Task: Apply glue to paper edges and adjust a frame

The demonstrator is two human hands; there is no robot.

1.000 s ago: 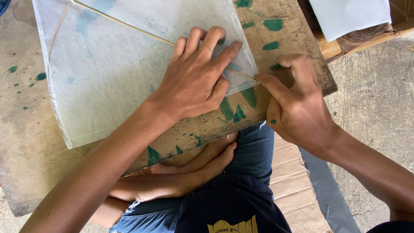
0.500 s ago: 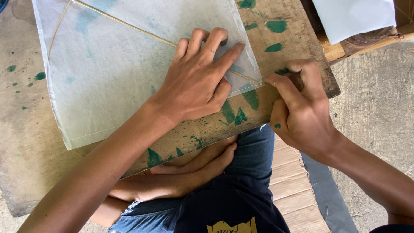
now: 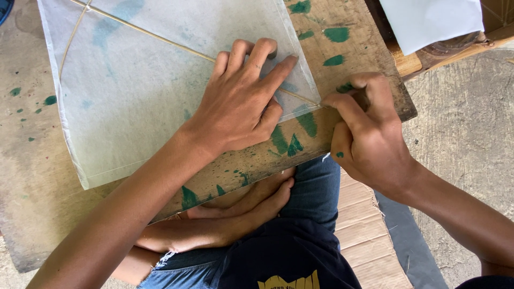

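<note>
A pale translucent paper kite [image 3: 144,91] with thin bamboo sticks [image 3: 160,40] lies flat on a wooden board [image 3: 364,64] spotted with green paint. My left hand [image 3: 241,101] presses palm down on the kite's near right corner, fingers spread over the stick. My right hand [image 3: 369,134] pinches the kite's corner tip at the stick's end, with fingers closed on it at the board's right edge.
The board rests over my crossed legs in blue jeans [image 3: 316,187]. A white sheet [image 3: 433,21] lies over a wooden frame at the top right. Concrete floor [image 3: 466,134] and a cardboard mat [image 3: 369,241] lie to the right and below.
My right hand has shifted slightly up along the board's edge to the kite's corner tip. My left hand stays pressed on the paper.
</note>
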